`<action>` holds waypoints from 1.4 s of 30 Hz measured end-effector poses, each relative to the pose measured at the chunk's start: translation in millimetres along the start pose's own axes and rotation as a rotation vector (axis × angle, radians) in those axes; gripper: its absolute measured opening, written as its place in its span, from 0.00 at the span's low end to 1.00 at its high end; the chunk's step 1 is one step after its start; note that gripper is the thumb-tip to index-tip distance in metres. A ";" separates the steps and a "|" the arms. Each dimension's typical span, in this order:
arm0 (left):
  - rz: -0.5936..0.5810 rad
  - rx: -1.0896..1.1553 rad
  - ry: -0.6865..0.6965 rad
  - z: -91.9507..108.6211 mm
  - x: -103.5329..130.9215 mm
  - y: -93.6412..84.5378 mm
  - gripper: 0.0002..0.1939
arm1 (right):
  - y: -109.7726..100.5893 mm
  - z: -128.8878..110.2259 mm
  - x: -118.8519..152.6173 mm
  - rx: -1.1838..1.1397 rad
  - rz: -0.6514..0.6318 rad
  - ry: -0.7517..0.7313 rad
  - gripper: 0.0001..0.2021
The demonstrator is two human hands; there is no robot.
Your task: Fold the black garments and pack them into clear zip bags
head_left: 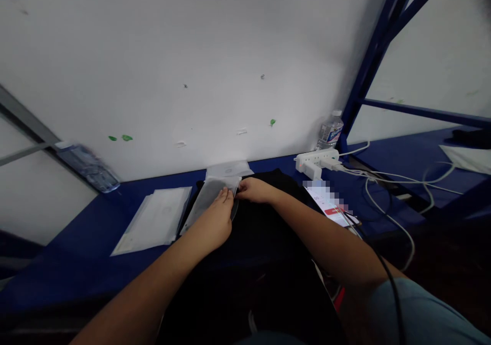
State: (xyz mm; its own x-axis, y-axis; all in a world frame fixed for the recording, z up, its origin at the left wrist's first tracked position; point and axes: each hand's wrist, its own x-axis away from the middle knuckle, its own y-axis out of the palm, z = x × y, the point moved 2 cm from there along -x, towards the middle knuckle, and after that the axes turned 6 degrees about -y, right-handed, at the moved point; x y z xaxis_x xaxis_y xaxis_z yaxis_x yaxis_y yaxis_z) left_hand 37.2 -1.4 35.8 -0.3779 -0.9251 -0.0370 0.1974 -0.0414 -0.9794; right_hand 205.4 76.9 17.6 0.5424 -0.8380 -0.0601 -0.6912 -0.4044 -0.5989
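Note:
A frosted, see-through plastic bag (pixel 205 201) lies on black cloth (pixel 264 222) in front of me. My left hand (pixel 219 217) rests flat on the bag's right part, fingers stretched out. At the bag's upper right corner, the fingers of my right hand (pixel 255 189) are pinched together on its edge; the fingertips are partly hidden. Behind it, against the wall, lies another pale plastic bag (pixel 228 169). A stack of similar flat bags (pixel 159 217) sits on the blue table to the left.
A white power strip (pixel 316 156) with plugs and cables stands at the back right, beside a clear bottle (pixel 330 130). A lit phone (pixel 326 201) lies near my right forearm. Another bottle (pixel 88 166) lies on the left. Blue posts (pixel 378 53) frame the table (pixel 88 227).

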 end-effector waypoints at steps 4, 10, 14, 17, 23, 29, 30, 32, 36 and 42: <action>-0.017 0.000 0.043 7.5 8.2 -1.1 0.40 | 3.4 -3.9 -0.3 -0.040 0.074 0.006 0.08; -0.003 0.024 0.109 14.8 13.0 -6.3 0.40 | 3.7 -3.8 0.4 -0.081 0.146 0.078 0.12; -0.078 -0.053 0.140 14.6 12.0 -4.0 0.41 | 2.4 -3.2 1.3 0.015 0.158 0.099 0.11; -0.118 -0.075 0.155 14.8 9.9 -12.3 0.42 | 1.2 -1.6 1.5 0.044 0.145 0.141 0.11; -0.047 0.027 0.078 13.4 -44.5 -54.0 0.30 | -3.8 -1.2 2.2 0.041 0.070 0.141 0.13; -0.114 0.022 0.064 -7.2 -121.9 -44.2 0.18 | -9.4 -4.7 4.2 0.018 0.055 0.163 0.13; -0.136 0.042 0.081 -9.6 -125.8 -38.9 0.17 | -9.3 -4.7 4.2 0.018 0.050 0.166 0.13; -0.142 0.116 0.106 -12.7 -127.1 -30.2 0.17 | -8.9 -4.2 4.4 0.025 0.038 0.164 0.13; -0.126 0.241 0.104 -14.7 -121.0 -21.5 0.18 | -13.4 -2.3 6.3 0.031 0.019 0.148 0.14; -0.027 0.238 0.045 -15.5 -118.8 -16.2 0.16 | -29.2 -2.8 8.0 -0.068 0.089 0.254 0.13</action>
State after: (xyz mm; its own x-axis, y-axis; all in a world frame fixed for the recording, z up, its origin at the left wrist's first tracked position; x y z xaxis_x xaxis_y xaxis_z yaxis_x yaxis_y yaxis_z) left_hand 64.8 115.1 53.0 -0.4245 -0.9051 -0.0256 0.3924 -0.1585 -0.9060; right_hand 228.6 81.0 36.8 0.3471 -0.9327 0.0974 -0.7656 -0.3418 -0.5450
